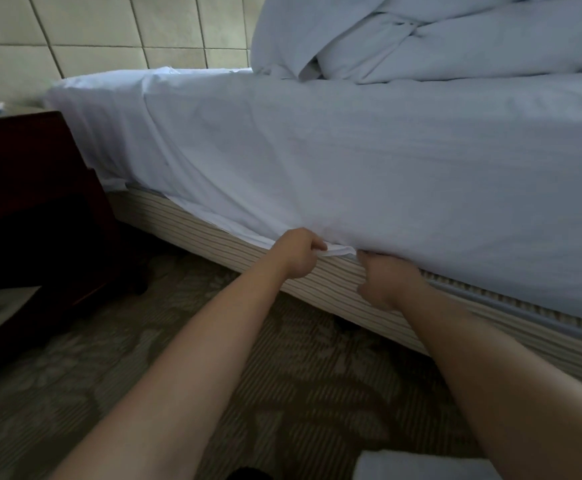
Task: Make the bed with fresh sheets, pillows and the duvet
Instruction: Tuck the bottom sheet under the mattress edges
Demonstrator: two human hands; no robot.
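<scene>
A white sheet (334, 161) covers the mattress and hangs down its near side. My left hand (298, 252) grips the sheet's lower hem where it meets the striped bed base (234, 252). My right hand (386, 280) is right beside it, fingers curled at the hem under the mattress edge; its fingertips are hidden. To the right of my hands the sheet's edge disappears under the mattress. To the left it hangs loose over the base. A bundled white duvet (421, 36) lies piled on top of the bed at the back right.
A dark wooden nightstand (29, 188) stands left of the bed, close to the corner. A padded tiled headboard wall (92, 29) is behind. Patterned carpet (317, 368) lies under my arms. A white folded cloth (417, 467) shows at the bottom edge.
</scene>
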